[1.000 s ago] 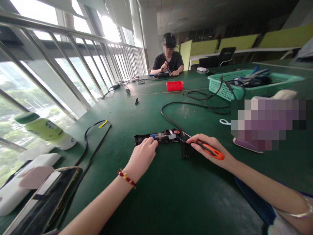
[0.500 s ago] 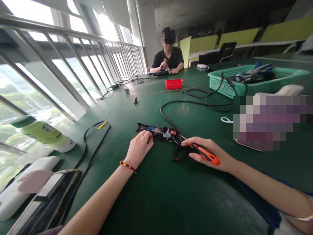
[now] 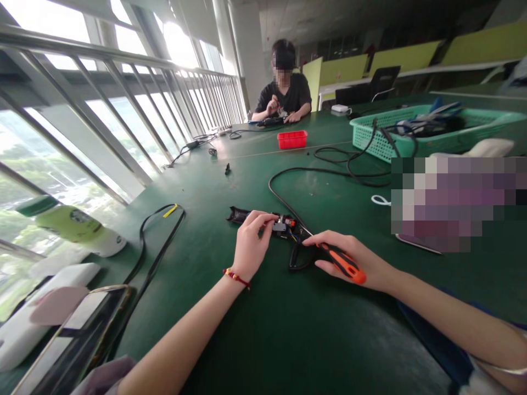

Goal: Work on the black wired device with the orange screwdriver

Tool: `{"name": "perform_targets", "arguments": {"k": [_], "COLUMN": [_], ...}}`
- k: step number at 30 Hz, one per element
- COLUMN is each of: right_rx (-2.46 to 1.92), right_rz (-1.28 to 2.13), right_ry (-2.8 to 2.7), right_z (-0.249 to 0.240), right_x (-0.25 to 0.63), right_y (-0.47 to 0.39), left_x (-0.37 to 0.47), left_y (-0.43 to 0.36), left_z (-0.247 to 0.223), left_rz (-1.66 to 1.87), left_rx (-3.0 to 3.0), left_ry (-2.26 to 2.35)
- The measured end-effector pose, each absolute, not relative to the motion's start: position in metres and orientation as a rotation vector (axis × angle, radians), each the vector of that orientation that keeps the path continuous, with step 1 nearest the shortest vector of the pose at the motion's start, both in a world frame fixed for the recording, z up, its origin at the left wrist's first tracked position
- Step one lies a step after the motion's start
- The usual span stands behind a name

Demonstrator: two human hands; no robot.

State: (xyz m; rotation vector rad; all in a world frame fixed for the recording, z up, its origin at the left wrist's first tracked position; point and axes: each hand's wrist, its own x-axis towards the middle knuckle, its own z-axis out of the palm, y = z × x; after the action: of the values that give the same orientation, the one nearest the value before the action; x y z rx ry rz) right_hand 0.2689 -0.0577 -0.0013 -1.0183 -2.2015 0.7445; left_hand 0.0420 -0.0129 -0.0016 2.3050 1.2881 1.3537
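Note:
An opened corded power tool (image 3: 280, 225) lies on the green table, with a black shell half at its left end and a grey block, an orange-red part and thin wires exposed. My left hand (image 3: 252, 247) reaches over its middle, thumb and forefinger pinched together at the parts beside the grey block. Exactly what sits between those fingertips is hidden. My right hand (image 3: 358, 255) is closed around a screwdriver (image 3: 341, 262) with an orange and black handle. Its shaft points up and left toward the tool's right end, where a black loop-shaped handle piece (image 3: 293, 258) rests.
A black cord (image 3: 284, 178) runs from the tool toward a green basket (image 3: 370, 137) of cables. Farther off stand a red tray (image 3: 292, 140) and a seated person (image 3: 284, 82) handling a similar object. A bottle (image 3: 74, 225), phone (image 3: 82, 329) and black strap (image 3: 144, 247) lie left.
My left hand has shifted right along the tool, from its blue part to the grey block. My right hand and the screwdriver have stayed almost in place.

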Motion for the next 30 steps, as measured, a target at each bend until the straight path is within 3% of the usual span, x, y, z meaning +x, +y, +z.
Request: {"name": "perform_targets", "arguments": {"k": [19, 26, 30], "right_rx": [-0.99, -0.967, -0.954], "right_rz": [0.729, 0.744, 0.733], "right_ry": [-2.205, -2.196, -2.2], "right_z": [0.001, 0.0, -0.001], "right_x": [0.268, 0.269, 0.27], "right_y": [-0.058, -0.058, -0.058], "left_x": [0.027, 0.035, 0.039], "left_y": [-0.015, -0.019, -0.017], "left_z": [0.001, -0.001, -0.003], "left_rz": [0.977, 1.305, 1.29], "left_rx": [2.828, 2.702, 2.665], "left_ry": [1.374, 1.259, 1.171]}}
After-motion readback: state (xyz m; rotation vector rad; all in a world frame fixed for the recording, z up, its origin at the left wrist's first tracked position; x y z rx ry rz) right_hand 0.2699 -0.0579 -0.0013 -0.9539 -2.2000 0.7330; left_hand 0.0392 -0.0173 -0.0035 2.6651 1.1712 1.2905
